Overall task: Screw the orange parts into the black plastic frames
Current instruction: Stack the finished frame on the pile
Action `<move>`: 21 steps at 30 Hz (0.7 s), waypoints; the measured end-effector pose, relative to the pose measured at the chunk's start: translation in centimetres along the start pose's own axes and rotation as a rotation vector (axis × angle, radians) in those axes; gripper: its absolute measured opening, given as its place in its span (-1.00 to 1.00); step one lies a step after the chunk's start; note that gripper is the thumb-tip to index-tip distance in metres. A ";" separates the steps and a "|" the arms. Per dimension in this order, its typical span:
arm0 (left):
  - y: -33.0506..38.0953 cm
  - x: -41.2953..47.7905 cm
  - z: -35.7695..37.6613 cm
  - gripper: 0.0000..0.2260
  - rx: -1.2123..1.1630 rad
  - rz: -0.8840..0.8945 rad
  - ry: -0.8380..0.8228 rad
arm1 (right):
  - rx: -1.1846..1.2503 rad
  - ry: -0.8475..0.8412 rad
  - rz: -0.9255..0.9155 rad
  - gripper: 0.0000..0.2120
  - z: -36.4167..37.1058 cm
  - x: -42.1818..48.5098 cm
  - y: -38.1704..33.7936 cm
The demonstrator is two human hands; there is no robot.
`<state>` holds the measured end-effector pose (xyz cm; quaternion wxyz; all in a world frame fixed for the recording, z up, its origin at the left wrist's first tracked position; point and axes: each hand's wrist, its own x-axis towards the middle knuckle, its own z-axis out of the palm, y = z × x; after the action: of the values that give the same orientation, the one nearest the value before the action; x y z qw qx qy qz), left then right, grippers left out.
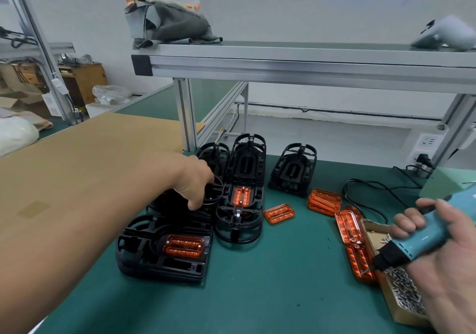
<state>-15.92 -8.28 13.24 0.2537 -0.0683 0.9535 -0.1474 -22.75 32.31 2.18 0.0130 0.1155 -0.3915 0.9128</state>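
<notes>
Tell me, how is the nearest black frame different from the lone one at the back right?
The nearest frame has an orange part screwed in; the back-right frame shows none. The nearest frame lies beside other frames; the back-right frame sits apart. Both are black plastic on the green mat.

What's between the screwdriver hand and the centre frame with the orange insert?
Head view, on the green mat: a single orange part, a stack of orange parts, and a row nearest the right hand gripping the screwdriver.

Assembly workshop: aluminium-framed bench [309,67], screw box [401,297]
</notes>
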 end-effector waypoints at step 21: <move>-1.2 6.3 -1.4 -0.70 -0.637 -0.093 0.504 | -0.018 0.094 -0.011 -0.90 0.5 -0.2 -0.4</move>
<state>-22.00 -10.39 11.91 -0.0287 -0.1484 0.9797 0.1320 -22.36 32.19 2.73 0.0377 0.0745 -0.3979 0.9136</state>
